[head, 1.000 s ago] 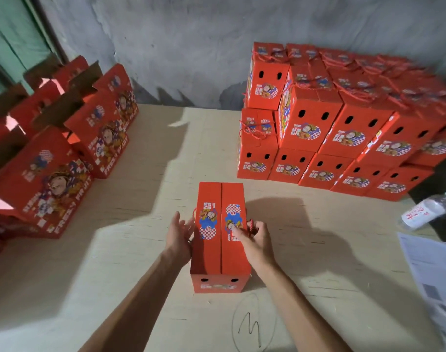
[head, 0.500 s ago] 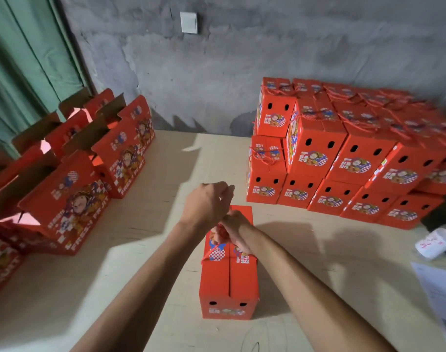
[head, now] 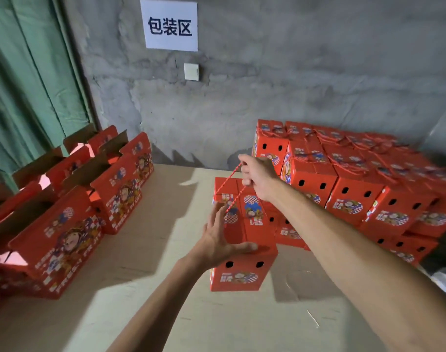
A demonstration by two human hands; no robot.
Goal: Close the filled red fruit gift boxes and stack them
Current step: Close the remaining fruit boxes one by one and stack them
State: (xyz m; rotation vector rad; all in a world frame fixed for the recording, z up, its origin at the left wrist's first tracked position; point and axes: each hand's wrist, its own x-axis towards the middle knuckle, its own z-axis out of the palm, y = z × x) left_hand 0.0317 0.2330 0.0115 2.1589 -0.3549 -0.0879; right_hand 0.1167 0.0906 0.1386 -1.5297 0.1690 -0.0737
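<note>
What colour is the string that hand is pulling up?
Red. The rope handle shows best in the head view.

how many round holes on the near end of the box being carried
2: both on the near end face of the carried box, one left, one right, just under the left hand.

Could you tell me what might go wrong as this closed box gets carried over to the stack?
The right hand carries the closed red cardboard gift box by its thin red cord handle alone; the cord could slip or tear out. The open left hand only steadies it, so it may swing into the stacked red boxes.
</note>
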